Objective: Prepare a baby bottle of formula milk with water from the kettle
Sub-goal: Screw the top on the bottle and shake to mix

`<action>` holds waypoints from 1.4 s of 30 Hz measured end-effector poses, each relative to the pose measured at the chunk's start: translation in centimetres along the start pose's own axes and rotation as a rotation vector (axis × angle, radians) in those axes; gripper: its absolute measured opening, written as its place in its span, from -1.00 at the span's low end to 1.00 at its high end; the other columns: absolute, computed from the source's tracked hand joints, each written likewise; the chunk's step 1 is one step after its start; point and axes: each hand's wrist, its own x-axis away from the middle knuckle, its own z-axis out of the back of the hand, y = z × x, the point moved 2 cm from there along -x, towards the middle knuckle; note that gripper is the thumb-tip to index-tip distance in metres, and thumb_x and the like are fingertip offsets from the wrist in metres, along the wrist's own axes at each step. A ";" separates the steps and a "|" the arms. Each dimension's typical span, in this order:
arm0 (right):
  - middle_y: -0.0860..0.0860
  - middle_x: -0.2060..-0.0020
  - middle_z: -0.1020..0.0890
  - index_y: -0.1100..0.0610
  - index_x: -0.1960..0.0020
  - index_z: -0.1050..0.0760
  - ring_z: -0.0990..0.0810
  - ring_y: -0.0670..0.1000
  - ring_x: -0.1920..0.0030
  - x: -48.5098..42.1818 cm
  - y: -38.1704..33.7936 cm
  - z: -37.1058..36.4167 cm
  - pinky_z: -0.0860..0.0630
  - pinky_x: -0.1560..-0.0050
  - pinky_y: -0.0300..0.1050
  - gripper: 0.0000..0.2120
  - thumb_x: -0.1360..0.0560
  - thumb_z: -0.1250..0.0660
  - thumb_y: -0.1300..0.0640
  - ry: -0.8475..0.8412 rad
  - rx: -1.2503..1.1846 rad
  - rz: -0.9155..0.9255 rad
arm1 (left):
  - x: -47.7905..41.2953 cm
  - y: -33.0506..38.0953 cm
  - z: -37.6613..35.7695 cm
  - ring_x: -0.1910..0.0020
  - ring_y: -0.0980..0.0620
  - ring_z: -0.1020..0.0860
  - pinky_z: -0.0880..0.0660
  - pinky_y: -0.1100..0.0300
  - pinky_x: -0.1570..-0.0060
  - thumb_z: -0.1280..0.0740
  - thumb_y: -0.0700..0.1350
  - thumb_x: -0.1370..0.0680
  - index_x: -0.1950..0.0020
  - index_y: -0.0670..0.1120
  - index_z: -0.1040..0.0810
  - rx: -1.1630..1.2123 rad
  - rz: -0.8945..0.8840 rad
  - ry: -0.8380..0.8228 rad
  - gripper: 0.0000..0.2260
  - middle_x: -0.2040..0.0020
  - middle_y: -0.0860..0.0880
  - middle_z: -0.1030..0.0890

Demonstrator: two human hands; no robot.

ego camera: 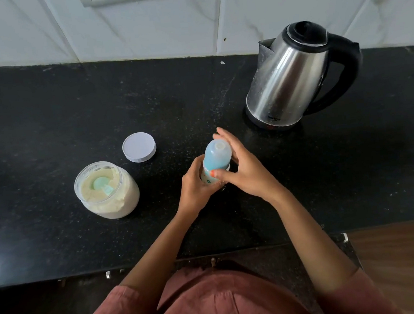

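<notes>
A baby bottle [216, 159] with a pale blue cap stands upright on the black counter, near the middle. My left hand [195, 183] wraps around its lower body. My right hand [239, 166] is closed around the blue cap, thumb at the cap's base and fingers behind it. To the left stands an open clear jar of cream formula powder [109, 193] with a green scoop [102, 185] lying in the powder. The jar's white lid [139, 147] lies flat behind it. A steel kettle [291, 76] with a black handle stands at the back right, lid shut.
The black stone counter [47, 120] runs to a white tiled wall [188, 15] at the back. Its front edge is close to my body. A wooden surface [405, 259] shows at the lower right.
</notes>
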 end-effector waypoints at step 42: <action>-0.06 -0.12 -0.45 0.09 -0.23 -0.39 -0.41 -0.13 -0.15 -1.0 0.7 -0.1 -0.38 -0.07 -0.44 -0.39 -0.25 -0.55 0.19 0.200 0.129 0.032 | 0.2 0.3 -0.2 0.04 0.46 -0.45 -0.39 0.58 0.12 -0.48 -0.23 -0.37 -0.28 -0.07 -0.38 0.003 0.015 0.013 -0.47 0.00 0.27 -0.44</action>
